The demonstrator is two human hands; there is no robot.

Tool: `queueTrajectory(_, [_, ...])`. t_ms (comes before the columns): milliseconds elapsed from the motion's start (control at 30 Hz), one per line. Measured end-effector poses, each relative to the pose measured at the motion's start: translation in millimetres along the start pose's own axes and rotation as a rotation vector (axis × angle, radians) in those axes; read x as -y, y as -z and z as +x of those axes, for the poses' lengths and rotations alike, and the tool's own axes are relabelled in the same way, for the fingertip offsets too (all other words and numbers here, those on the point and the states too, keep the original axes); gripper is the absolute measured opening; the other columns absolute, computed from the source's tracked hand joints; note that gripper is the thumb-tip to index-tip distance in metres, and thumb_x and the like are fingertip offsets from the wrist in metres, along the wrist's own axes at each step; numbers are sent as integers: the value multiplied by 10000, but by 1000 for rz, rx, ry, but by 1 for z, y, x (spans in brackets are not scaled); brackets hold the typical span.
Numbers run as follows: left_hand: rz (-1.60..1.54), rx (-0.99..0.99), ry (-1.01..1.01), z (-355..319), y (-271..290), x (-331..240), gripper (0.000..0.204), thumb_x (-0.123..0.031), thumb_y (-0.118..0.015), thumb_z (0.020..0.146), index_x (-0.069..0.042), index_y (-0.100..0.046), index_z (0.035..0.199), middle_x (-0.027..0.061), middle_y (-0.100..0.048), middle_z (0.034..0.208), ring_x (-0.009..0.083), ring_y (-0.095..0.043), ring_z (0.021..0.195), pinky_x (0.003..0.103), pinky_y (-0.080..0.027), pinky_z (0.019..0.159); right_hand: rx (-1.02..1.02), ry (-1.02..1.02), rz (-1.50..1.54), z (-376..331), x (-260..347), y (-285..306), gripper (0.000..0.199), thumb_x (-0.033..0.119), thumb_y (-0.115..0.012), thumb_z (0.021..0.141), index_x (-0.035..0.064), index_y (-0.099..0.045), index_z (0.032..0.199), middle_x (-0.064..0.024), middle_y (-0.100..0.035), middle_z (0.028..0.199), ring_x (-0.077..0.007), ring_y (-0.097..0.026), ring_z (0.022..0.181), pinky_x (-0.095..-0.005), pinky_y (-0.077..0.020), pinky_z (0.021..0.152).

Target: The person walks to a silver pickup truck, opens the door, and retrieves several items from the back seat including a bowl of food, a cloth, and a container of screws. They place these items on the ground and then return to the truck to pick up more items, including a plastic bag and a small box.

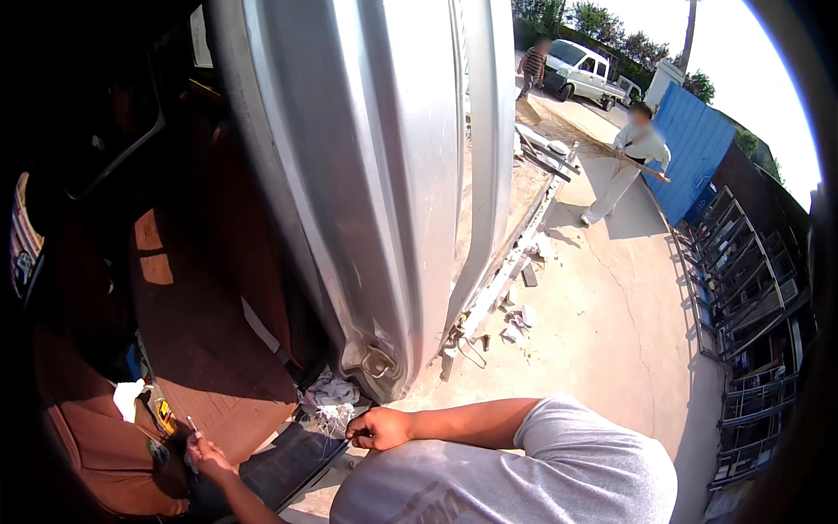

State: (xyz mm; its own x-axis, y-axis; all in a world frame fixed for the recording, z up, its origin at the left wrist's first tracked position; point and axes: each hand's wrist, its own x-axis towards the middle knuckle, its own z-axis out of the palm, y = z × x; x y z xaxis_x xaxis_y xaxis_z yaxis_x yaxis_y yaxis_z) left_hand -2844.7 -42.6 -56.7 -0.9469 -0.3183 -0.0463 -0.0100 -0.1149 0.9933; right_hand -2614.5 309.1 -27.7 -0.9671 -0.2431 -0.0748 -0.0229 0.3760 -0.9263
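Note:
My left hand (207, 456) is at the lower left, fingers pinched round a thin pale stick (193, 425) whose kind I cannot make out. Close by are a yellow-and-black item (165, 416) and a crumpled white piece of paper or cloth (128, 399), both on a brown surface. My right hand (380, 428) is curled closed at the edge of a dark sill panel (284, 463). What its fingers hold, if anything, is hidden. Just beyond it lies a bundle of whitish plastic and strings (333, 397).
A tall ribbed silver metal panel (367, 175) stands ahead. Left of it is a dark interior with a brown board (205, 349). Debris (518, 321) litters the concrete at right. One person (633, 157) holds a long pole; another (532, 68) is near a white truck (580, 70). Metal frames (742, 271) line the right.

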Motion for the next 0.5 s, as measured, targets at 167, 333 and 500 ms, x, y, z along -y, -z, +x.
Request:
queueTrajectory(167, [200, 218, 96, -59, -44, -12, 95, -179, -535, 962, -139, -605, 912, -73, -383, 668, 24, -318, 536, 173, -242, 461, 177, -105, 304, -34, -29, 1, 270, 213, -633, 912, 6, -661, 1083, -88, -696, 976, -151, -623, 945, -326, -489, 851])
queueTrajectory(333, [296, 308, 77, -84, -57, -5, 101, -201, -531, 963, -129, -576, 907, -53, -375, 611, 49, -302, 456, 209, -237, 403, 150, -234, 475, -85, -76, -6, 420, 373, -631, 938, 25, -674, 1170, -125, -690, 1107, -200, -613, 1051, -334, -461, 941])
queueTrajectory(500, [338, 457, 123, -95, -56, -3, 125, -202, -506, 976, -106, -552, 912, -30, -386, 574, 76, -319, 399, 237, -241, 356, 125, -128, -65, -140, -160, -45, 431, 360, -574, 980, 18, -632, 1236, -158, -661, 1206, -257, -617, 1102, -342, -470, 955])
